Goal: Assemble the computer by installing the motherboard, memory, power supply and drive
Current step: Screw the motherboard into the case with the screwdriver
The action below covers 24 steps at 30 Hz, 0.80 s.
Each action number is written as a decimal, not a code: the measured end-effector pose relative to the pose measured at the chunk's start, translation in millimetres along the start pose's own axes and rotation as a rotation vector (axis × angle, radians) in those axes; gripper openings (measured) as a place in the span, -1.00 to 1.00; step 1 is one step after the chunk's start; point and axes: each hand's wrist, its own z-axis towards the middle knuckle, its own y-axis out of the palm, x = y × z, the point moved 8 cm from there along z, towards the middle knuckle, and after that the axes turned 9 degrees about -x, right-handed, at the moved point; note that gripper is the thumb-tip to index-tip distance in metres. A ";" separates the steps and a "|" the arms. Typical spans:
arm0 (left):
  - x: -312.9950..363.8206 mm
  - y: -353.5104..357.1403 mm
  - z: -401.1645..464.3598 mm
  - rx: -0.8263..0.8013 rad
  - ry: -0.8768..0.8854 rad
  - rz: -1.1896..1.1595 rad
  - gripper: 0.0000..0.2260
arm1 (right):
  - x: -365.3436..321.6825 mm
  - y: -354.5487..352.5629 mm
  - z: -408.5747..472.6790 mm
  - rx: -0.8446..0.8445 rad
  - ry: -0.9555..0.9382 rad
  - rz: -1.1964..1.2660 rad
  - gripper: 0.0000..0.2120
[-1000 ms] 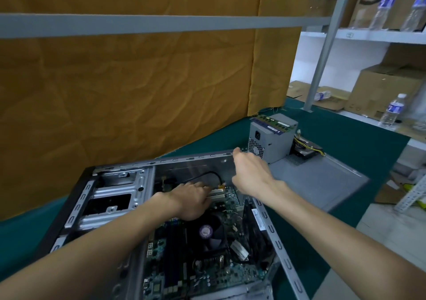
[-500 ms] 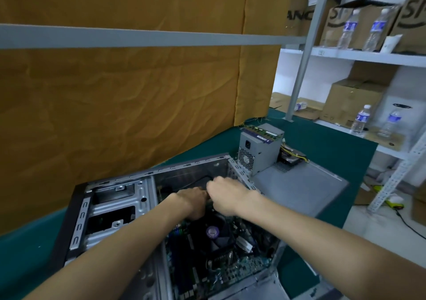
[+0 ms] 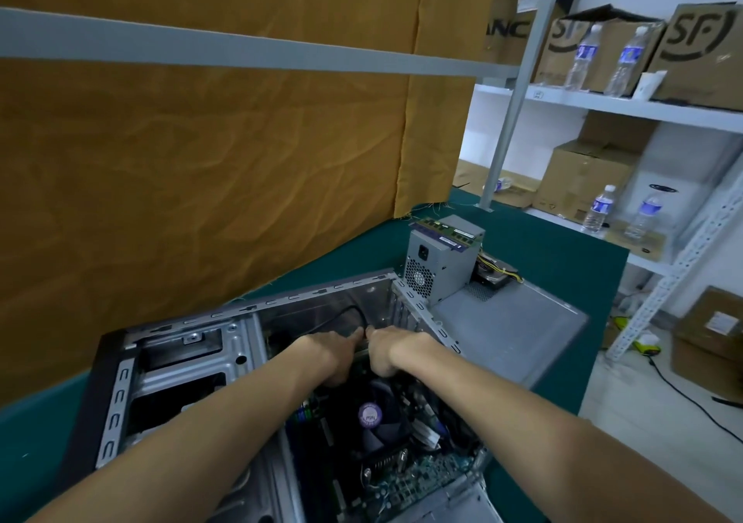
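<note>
An ochre cloth backdrop hangs behind a green-covered surface. To the right, white shelving carries cardboard boxes printed "SF" and several water bottles.

On the surface the open computer case lies on its side, with its detached grey side panel flat just beside it. The motherboard sits inside the case, its black cooler fan bearing a round purple label too blurred to read. A black cable loops along the case's far inner wall.

The power supply stands on the far end of the side panel, outside the case, with memory sticks lying across its top and a drive with yellow and black wires just behind it.

Both forearms reach into the case. The left hand and right hand meet knuckle to knuckle over the board's far edge, fingers curled downward; what either grip pinches, if anything, is hidden beneath the hands.
</note>
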 end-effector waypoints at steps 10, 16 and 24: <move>1.3 -15.2 8.7 0.064 0.047 0.003 -0.58 | -1.8 -8.2 -3.6 -0.058 -0.011 -0.046 -0.69; 0.2 -17.3 9.7 0.056 0.038 -0.004 -0.68 | -7.3 -16.5 -8.5 -0.060 -0.005 -0.140 -0.92; -0.9 -19.4 10.3 0.062 0.029 -0.018 -0.75 | -6.0 -9.4 -4.7 0.017 -0.063 -0.062 -0.76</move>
